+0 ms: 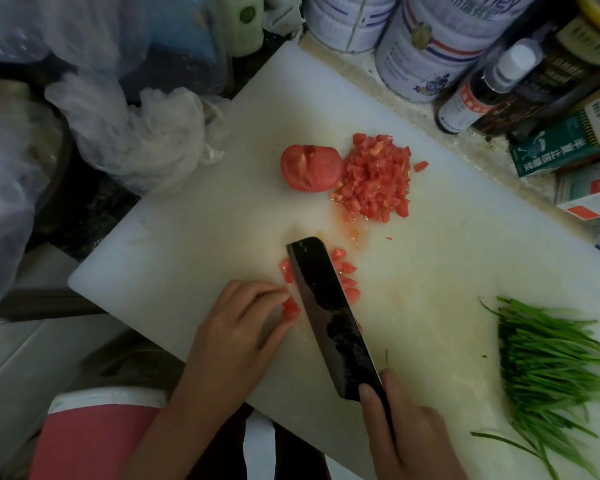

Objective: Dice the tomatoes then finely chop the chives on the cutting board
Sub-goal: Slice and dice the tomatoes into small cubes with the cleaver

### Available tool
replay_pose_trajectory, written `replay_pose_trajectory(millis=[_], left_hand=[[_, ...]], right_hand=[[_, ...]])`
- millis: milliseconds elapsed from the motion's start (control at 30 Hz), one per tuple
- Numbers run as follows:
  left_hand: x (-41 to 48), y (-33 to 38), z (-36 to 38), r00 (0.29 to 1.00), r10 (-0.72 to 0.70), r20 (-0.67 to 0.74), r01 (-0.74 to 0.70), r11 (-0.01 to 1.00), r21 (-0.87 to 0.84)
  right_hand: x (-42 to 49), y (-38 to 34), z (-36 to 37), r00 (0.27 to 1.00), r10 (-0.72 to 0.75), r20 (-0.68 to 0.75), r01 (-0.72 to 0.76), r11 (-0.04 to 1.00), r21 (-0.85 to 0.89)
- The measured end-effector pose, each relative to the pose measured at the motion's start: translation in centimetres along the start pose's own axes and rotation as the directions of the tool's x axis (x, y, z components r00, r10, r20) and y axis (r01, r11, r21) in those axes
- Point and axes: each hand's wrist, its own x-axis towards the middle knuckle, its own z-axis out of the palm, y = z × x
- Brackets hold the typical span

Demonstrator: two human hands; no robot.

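While our right hand [409,438] wraps its grip round the cleaver [326,306], our left hand [236,327] pinches the tomato piece [290,309] beside the blade to steady it; chives [551,362] wait aside on the cutting board [187,237].

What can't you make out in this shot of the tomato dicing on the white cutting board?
Head view, the only one:
1. The handle of the dark broad-bladed cleaver is hidden inside the right hand.
2. The red tomato piece held by the left hand is partly covered by its fingertips and the blade.
3. The bunch of long green chives runs off the right edge.
4. The white round tins at the back are cut by the top edge, labels blurred.
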Motion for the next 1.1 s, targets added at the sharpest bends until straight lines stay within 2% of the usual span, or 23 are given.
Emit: replay_pose_trajectory(millis=[100,200,233,333,500,867,967,1000,1100], left_hand=[[-0.1,0.0,0.0,1.0,0.006,-0.027,-0.006,1.0,-0.002],[-0.6,-0.1,0.1,0.998,-0.004,-0.061,0.004,1.0,-0.01],[-0.8,-0.1,0.2,0.998,-0.007,-0.07,0.006,1.0,-0.011],[-0.7,0.0,0.3,0.996,-0.004,-0.087,0.003,1.0,-0.01],[-0.2,-0.2,0.4,0.998,-0.002,-0.059,0.002,1.0,-0.012],[0.2,-0.3,1.0,0.994,-0.001,-0.109,0.002,1.0,0.012],[0.4,-0.1,1.1,0.992,0.011,-0.125,-0.005,0.999,0.045],[0.5,-0.1,1.1,0.991,0.004,-0.132,0.002,0.999,0.051],[1.4,-0.1,1.0,0.988,-0.05,-0.149,0.055,0.998,0.029]], right_hand=[[0.2,-0.5,-0.3,0.997,-0.065,0.043,0.068,0.995,-0.066],[0.0,-0.7,-0.1,0.996,-0.005,0.09,0.008,0.999,-0.036],[-0.1,-0.5,0.2,0.994,-0.009,0.11,0.018,0.997,-0.077],[0.4,-0.2,0.7,0.995,-0.071,0.074,0.082,0.984,-0.156],[0.4,-0.8,1.5,0.995,0.031,0.093,-0.009,0.972,-0.235],[3.3,-3.0,3.1,0.995,-0.009,0.104,0.054,0.899,-0.435],[4.5,-2.6,2.2,0.99,-0.012,0.141,0.062,0.932,-0.358],[4.3,-2.6,2.0,0.983,0.047,0.175,0.014,0.943,-0.332],[1.1,-0.5,1.8,0.984,0.144,0.101,-0.114,0.959,-0.258]])
